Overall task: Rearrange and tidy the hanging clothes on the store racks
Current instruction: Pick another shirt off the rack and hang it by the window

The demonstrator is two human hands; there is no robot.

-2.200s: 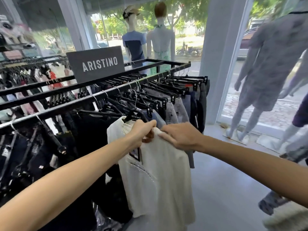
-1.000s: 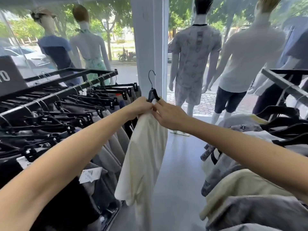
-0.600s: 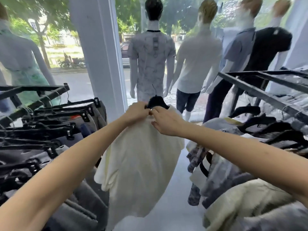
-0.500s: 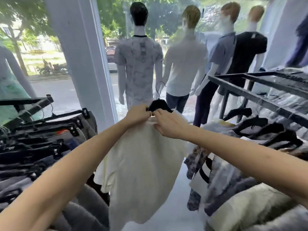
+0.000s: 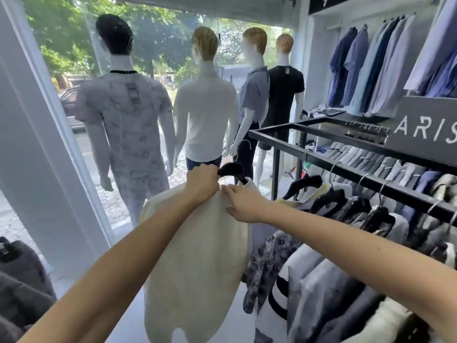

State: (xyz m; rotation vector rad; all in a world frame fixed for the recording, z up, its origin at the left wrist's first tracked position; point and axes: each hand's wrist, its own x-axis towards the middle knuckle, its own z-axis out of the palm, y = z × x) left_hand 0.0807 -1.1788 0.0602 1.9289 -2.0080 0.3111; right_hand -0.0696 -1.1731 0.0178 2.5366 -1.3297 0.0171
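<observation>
A cream shirt (image 5: 197, 263) hangs from a black hanger (image 5: 232, 169) that I carry in mid-air in front of me. My left hand (image 5: 201, 181) grips the hanger and the shirt's left shoulder. My right hand (image 5: 243, 203) pinches the shirt's collar just under the hanger's neck. The hanger's wire hook points up, free of any rail. To the right stands a black metal rack (image 5: 346, 170) with several shirts on black hangers; its near end is right of the carried shirt.
Several dressed mannequins (image 5: 205, 107) stand at the shop window ahead. A white pillar (image 5: 37, 149) rises on the left, with dark clothes (image 5: 19, 276) below it. Blue shirts (image 5: 376, 65) hang on the right wall. A sign (image 5: 427, 129) sits on the rack.
I have turned right with the cream shirt, away from the first rack. The second rack now fills the right side, and both hands keep hold of the hanger and shirt.
</observation>
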